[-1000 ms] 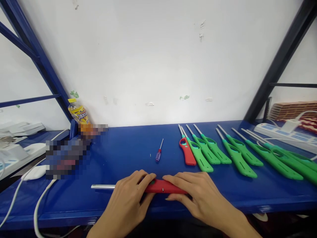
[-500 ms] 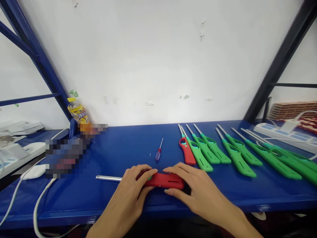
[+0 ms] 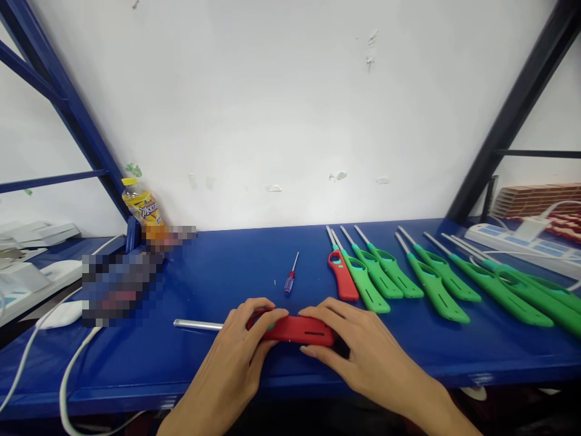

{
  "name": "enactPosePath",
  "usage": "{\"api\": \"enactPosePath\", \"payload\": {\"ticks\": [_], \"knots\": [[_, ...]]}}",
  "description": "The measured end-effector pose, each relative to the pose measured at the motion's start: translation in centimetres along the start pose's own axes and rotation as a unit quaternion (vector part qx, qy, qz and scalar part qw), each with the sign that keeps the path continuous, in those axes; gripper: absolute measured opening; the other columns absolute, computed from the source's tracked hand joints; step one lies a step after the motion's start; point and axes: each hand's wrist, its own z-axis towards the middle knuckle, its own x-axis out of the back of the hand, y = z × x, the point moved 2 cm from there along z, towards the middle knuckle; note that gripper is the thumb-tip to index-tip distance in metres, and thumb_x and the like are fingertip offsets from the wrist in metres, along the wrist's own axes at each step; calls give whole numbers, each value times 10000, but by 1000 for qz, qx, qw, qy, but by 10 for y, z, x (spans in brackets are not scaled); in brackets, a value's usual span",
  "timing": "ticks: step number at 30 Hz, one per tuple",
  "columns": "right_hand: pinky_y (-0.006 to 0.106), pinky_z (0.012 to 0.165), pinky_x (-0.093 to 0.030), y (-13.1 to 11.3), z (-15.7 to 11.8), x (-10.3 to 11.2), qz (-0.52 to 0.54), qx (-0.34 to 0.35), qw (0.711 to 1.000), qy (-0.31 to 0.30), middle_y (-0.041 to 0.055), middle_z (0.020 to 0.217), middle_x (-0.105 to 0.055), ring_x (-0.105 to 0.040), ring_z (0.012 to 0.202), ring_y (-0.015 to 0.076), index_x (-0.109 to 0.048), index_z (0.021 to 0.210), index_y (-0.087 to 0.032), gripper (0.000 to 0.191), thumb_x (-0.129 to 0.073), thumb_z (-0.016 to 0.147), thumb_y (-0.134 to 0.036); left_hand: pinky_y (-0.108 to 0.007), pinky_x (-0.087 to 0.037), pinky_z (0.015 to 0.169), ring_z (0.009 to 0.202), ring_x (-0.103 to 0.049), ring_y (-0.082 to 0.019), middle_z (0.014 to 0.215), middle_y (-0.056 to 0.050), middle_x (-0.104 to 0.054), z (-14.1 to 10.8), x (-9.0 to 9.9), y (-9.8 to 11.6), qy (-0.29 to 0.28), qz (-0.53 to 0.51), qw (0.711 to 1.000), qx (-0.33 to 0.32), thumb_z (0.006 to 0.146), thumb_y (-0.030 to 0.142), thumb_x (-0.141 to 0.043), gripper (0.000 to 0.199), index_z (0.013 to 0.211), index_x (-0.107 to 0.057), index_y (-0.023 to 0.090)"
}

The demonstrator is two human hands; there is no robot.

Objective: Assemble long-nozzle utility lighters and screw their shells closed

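Observation:
A red long-necked lighter [image 3: 297, 329] lies sideways at the front of the blue table, its metal tube pointing left. My left hand [image 3: 242, 345] is closed around its trigger end, hiding most of the trigger opening. At the other end, my right hand [image 3: 347, 336] grips the handle butt between thumb and fingers. Beyond the hands lies a small screwdriver [image 3: 289, 282] with a purple handle, its shaft pointing away from me. A tiny pin-like piece [image 3: 275, 282] rests left of it.
Right of my hands lie another red lighter [image 3: 345, 281] and several green lighters [image 3: 436, 293]. A power strip [image 3: 512, 245] stands at the far right. A yellow-capped bottle [image 3: 144, 209] leans at the back left. White cables [image 3: 68, 369] trail over the left front edge.
The lighter and both hands have shifted very slightly left in view. Both hands keep the same hold on it.

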Motion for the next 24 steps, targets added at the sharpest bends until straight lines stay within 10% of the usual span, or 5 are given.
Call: {"api": "enactPosePath", "payload": {"ticks": [10, 16, 24], "knots": [[364, 883, -536, 1, -1, -5, -41, 22, 999, 13, -9, 1197, -686, -692, 1015, 217, -627, 1274, -366, 298, -677, 1004, -479, -482, -528, 1101, 1279, -582, -247, 1403, -16, -566, -1, 7, 2, -31, -20, 999, 22, 1053, 169, -499, 434, 1405, -529, 421], [301, 772, -503, -10, 13, 10, -120, 134, 954, 240, 30, 968, -748, -701, 846, 173, -723, 1046, -239, 167, -594, 1067, -343, -442, -542, 1080, 1219, -604, -231, 1335, -17, -605, 1, 8, 5, -35, -37, 998, 31, 1038, 135, -523, 424, 1378, -570, 384], [368, 917, -518, -12, 121, 18, -173, 79, 981, -25, 72, 1006, -766, -668, 1060, 244, -773, 978, -203, 83, -695, 976, -174, -482, -550, 1057, 1186, -598, -253, 1300, -33, -633, 1, 6, 2, -7, -11, 1000, 8, 1025, 125, -532, 414, 1373, -588, 344]]}}
